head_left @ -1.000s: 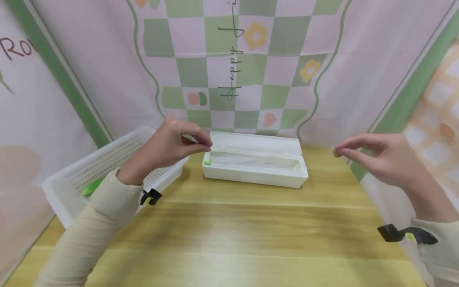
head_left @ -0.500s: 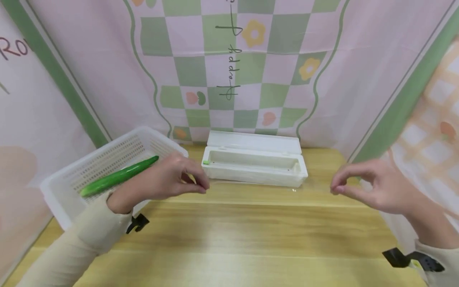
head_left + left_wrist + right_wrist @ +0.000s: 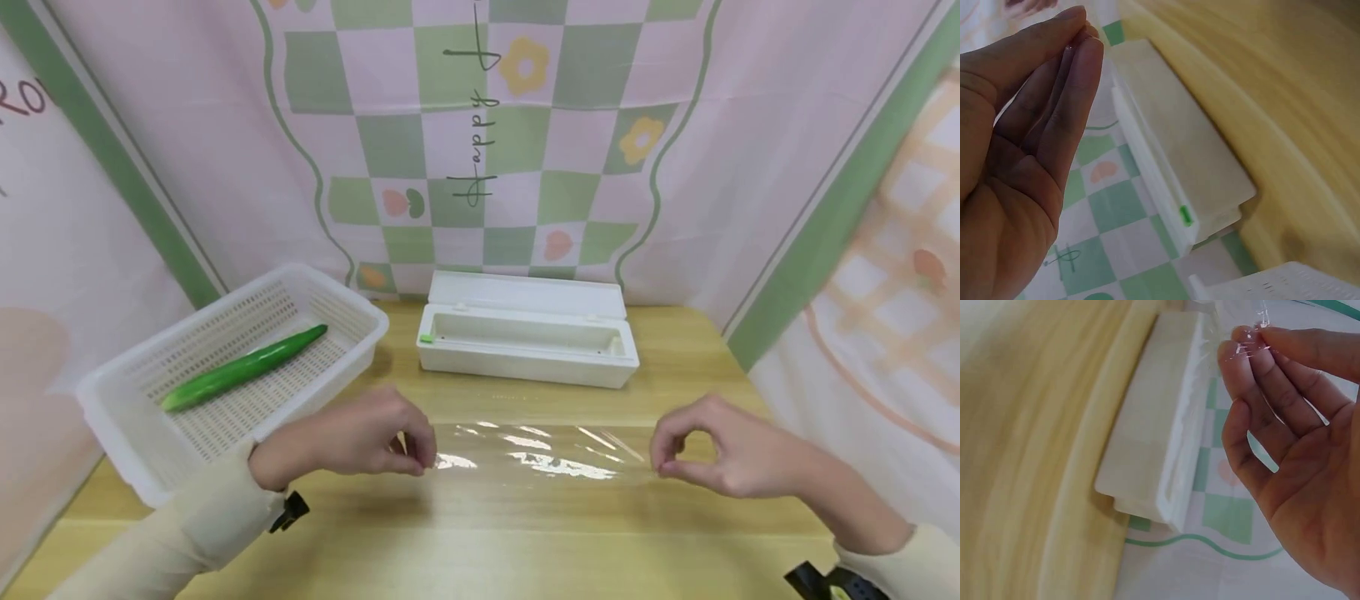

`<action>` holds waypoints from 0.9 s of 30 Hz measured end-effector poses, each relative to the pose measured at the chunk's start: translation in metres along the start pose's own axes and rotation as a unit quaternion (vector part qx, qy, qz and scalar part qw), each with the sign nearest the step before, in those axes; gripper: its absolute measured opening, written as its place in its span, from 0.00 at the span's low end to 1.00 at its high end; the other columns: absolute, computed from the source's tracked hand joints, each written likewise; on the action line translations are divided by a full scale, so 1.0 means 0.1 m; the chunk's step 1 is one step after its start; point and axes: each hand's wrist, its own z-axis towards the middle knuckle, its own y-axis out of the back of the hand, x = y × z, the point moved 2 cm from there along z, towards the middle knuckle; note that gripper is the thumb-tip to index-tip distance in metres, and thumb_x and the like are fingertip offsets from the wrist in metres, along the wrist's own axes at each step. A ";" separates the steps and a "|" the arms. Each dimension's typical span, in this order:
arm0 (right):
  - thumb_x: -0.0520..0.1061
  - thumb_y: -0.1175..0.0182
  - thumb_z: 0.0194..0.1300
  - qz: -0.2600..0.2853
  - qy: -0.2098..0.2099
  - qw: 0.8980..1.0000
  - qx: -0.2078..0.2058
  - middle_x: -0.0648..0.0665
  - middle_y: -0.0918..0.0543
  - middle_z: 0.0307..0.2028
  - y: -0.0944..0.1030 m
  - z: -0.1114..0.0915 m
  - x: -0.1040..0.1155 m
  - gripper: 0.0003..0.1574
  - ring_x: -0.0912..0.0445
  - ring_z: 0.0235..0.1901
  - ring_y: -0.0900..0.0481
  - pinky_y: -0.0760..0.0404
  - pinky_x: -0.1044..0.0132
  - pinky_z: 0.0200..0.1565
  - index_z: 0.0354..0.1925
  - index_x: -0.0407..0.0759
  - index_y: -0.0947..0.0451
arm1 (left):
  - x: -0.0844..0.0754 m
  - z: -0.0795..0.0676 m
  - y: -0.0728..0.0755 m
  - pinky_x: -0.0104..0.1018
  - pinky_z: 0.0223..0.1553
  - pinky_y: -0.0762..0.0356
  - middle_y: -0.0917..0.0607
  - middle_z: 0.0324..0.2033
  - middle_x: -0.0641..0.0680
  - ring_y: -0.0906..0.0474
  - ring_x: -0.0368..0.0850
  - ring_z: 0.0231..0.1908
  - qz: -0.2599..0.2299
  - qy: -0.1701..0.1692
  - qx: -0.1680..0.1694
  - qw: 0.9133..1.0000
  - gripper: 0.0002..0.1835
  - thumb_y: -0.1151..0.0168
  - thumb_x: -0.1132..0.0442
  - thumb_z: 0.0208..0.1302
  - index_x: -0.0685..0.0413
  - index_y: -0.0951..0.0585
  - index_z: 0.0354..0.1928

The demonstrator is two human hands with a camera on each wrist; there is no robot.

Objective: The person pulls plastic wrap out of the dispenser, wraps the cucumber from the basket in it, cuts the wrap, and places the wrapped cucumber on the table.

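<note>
At the far left, a white basket (image 3: 118, 437) with slotted sides sits at an angle on the wooden table (image 3: 480, 562). A green cucumber (image 3: 243, 369) lies slantwise on its floor, the paler end toward the left. Just right of the basket's near corner comes the left hand (image 3: 360, 437), in a cream sleeve (image 3: 213, 508) with a black device (image 3: 289, 511) at the cuff. Its thumb and fingertips meet in a pinch on the left end of a sheet of clear plastic film (image 3: 558, 465). The film spans the gap between the two hands above the table, bright streaks of light across it; where its far edge ends is hard to tell. Beyond it, near the back of the table, stands a long white box (image 3: 525, 371), its lid (image 3: 525, 293) tipped back and a small green tab (image 3: 427, 338) at its left end. Farther right, the right hand (image 3: 738, 454) pinches the film's other end between thumb and fingertips, the remaining fingers curved. A patterned cloth (image 3: 517, 137) with green and pink checks hangs behind the box.
</note>
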 end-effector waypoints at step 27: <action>0.44 0.30 0.69 -0.075 -0.104 0.989 0.071 0.67 0.24 0.21 -0.81 0.18 -0.35 0.16 0.77 0.22 0.34 0.27 0.78 0.24 0.25 0.56 0.19 | 0.48 0.13 -0.75 0.19 0.35 0.19 0.11 0.30 0.45 0.21 0.26 0.29 0.045 0.104 -0.029 0.993 0.02 0.30 0.67 0.67 0.52 0.13 0.36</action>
